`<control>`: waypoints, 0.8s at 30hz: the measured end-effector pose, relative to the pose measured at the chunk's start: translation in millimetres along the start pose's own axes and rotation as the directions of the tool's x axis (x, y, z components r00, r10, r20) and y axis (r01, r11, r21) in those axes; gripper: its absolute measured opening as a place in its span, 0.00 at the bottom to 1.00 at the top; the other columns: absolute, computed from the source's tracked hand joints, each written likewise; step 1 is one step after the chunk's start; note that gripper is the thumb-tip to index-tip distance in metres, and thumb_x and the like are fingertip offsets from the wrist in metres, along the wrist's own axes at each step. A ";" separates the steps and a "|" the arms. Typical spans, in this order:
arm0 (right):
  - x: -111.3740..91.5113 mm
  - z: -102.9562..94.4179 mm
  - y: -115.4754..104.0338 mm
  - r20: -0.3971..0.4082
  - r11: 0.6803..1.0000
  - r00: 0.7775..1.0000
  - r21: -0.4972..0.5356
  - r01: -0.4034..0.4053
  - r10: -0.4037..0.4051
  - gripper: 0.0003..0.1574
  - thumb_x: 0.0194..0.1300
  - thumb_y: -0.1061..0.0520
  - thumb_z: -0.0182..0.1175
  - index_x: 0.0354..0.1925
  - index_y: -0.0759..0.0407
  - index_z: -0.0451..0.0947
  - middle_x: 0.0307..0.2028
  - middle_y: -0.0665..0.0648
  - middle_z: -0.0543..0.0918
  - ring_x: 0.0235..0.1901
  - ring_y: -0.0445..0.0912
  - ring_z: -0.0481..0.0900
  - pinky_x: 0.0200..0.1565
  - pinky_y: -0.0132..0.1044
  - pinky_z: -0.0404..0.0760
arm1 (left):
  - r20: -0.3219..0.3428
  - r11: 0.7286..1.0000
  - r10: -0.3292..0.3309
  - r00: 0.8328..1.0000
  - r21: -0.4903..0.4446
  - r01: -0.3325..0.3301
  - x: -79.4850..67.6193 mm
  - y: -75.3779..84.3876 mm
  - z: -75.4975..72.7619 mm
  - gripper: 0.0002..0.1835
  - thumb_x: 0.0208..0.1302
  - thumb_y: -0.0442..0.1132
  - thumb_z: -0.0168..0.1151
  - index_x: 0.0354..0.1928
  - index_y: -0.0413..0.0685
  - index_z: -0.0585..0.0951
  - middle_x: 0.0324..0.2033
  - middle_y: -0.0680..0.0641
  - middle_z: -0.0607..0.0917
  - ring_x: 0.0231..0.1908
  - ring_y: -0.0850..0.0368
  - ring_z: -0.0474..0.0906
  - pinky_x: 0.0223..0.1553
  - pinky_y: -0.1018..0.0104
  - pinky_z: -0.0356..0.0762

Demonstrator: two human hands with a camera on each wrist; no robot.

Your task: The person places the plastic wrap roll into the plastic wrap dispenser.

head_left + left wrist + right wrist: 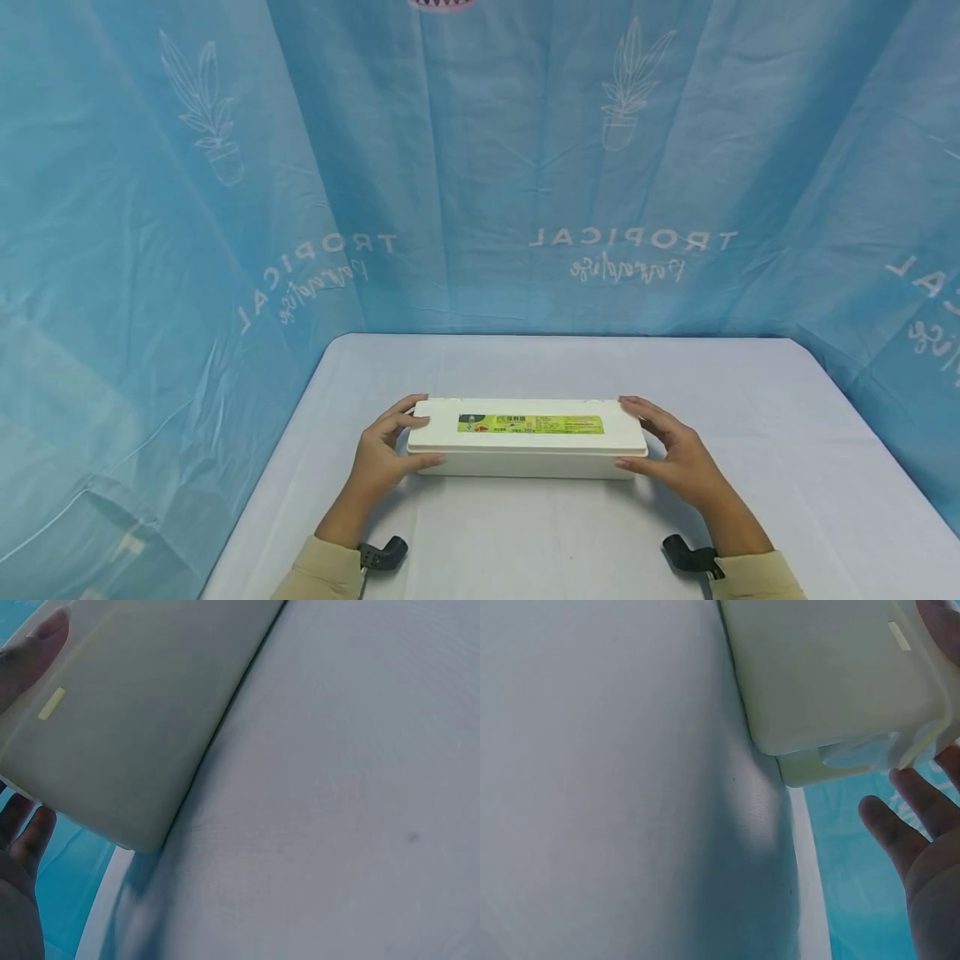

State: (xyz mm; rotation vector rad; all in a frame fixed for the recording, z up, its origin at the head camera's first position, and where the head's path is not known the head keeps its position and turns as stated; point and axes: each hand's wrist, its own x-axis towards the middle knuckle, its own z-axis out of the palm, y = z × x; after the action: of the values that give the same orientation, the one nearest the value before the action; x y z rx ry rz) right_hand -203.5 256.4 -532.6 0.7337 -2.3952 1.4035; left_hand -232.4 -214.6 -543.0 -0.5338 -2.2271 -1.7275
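Observation:
A long white cling film box (525,465) lies across the table in front of me, lid down, with a yellow-green label (530,424) on top. My left hand (377,458) grips its left end, thumb on the front face and fingers over the end and top edge. At the opposite end my right hand (684,458) holds it the same way, thumb on the front. The left wrist view shows the left thumb (41,652) against the front of the box (150,720). In the right wrist view a cut-out shows in the box's end (832,682), near the fingers.
A white cloth covers the table (510,542). Blue curtains (487,167) with mirrored lettering and plant drawings hang behind it and along both sides. Dark wrist cameras (384,554) are strapped on both wrists, close above the cloth.

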 end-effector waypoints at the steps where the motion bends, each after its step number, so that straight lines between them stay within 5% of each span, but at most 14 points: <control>1: 0.0 0.0 -0.3 -0.001 1.000 1.000 0.004 0.001 -0.001 0.58 0.50 0.63 0.84 0.76 0.60 0.69 0.75 0.57 0.69 0.75 0.46 0.63 0.71 0.35 0.68 | 0.005 1.000 0.003 1.000 -0.006 -0.003 -0.1 -0.8 0.1 0.34 0.36 0.33 0.92 0.51 0.50 0.88 0.68 0.51 0.78 0.71 0.49 0.70 0.74 0.65 0.61; 7: -0.9 0.5 0.5 -0.005 1.000 1.000 0.019 0.000 0.000 0.58 0.49 0.64 0.85 0.75 0.61 0.70 0.74 0.58 0.69 0.75 0.49 0.63 0.69 0.39 0.72 | 0.032 0.999 0.002 0.999 -0.033 -0.001 -1.8 -6.8 -0.4 0.33 0.36 0.31 0.91 0.50 0.51 0.86 0.68 0.51 0.76 0.71 0.49 0.68 0.75 0.65 0.59; 13: -2.7 2.4 3.7 -0.003 0.999 1.000 0.028 -0.020 0.020 0.58 0.48 0.62 0.85 0.75 0.58 0.70 0.74 0.58 0.69 0.75 0.50 0.64 0.65 0.33 0.75 | 0.064 1.000 -0.016 0.998 -0.021 0.017 -1.7 -6.3 -1.0 0.33 0.37 0.32 0.91 0.49 0.52 0.86 0.69 0.52 0.75 0.73 0.52 0.66 0.77 0.63 0.55; 24: -4.2 4.9 9.9 0.041 0.979 0.995 0.183 -0.093 0.087 0.59 0.54 0.65 0.81 0.79 0.58 0.64 0.79 0.57 0.60 0.77 0.48 0.58 0.65 0.32 0.75 | 0.066 0.995 -0.097 0.993 -0.002 0.097 -0.5 -4.2 1.0 0.34 0.41 0.33 0.90 0.54 0.51 0.83 0.73 0.53 0.72 0.75 0.52 0.63 0.77 0.59 0.56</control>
State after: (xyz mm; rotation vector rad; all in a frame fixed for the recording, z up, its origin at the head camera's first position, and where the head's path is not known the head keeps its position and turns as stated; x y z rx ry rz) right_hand -205.3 257.3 -544.2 0.7036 -2.3724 1.6805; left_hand -233.8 -214.6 -547.1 -0.4985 -2.3304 -1.7882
